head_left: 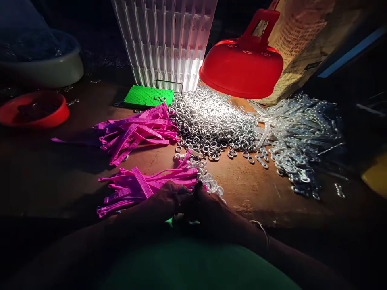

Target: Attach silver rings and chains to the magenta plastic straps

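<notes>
My left hand [169, 199] and my right hand [208, 205] meet at the table's front edge, in deep shadow. Their fingers are bent together around something too dark to make out. Just beyond my left hand lies a near bundle of pink straps [142, 186], partly covered by it. A farther bundle of pink straps [136, 131] rests behind that one. Small silver double-ring links [211, 183] lie right beyond my right hand. A big heap of silver rings [208, 121] shines under the lamp.
A red lamp [242, 70] hangs low over the heap. Silver braided strips [302, 121] are piled at the right. Behind stand a white ribbed panel [169, 44] and a green perforated block [145, 96]. A red bowl [57, 114] and a white tub [66, 68] sit left.
</notes>
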`<state>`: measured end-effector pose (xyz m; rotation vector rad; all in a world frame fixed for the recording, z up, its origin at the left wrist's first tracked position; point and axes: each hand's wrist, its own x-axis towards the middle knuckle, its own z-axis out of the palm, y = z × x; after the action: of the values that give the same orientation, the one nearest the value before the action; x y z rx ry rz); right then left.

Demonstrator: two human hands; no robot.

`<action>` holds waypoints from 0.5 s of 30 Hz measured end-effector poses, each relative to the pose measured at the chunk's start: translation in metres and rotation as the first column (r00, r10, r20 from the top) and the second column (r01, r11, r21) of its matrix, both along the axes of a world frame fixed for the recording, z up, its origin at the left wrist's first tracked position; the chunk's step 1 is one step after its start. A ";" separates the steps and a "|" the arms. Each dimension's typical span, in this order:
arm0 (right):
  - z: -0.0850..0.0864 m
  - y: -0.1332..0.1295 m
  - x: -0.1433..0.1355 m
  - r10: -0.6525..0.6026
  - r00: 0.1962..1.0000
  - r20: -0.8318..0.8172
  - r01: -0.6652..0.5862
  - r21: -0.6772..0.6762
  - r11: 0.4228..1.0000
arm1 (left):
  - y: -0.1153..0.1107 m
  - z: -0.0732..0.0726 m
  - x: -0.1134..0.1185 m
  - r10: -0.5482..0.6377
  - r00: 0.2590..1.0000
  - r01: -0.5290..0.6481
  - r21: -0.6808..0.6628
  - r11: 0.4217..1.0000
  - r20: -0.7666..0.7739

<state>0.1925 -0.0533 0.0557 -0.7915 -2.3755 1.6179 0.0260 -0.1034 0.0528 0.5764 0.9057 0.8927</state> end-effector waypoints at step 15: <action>0.014 0.045 0.005 0.000 0.987 0.161 -0.067 0.407 0.911 | 0.033 0.018 -0.027 0.217 0.780 -0.016 0.328 0.945 -0.588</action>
<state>0.1979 -0.0085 0.0697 -0.8172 -2.7171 1.0292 -0.0013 -0.0707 0.0704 1.1390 1.4228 0.9824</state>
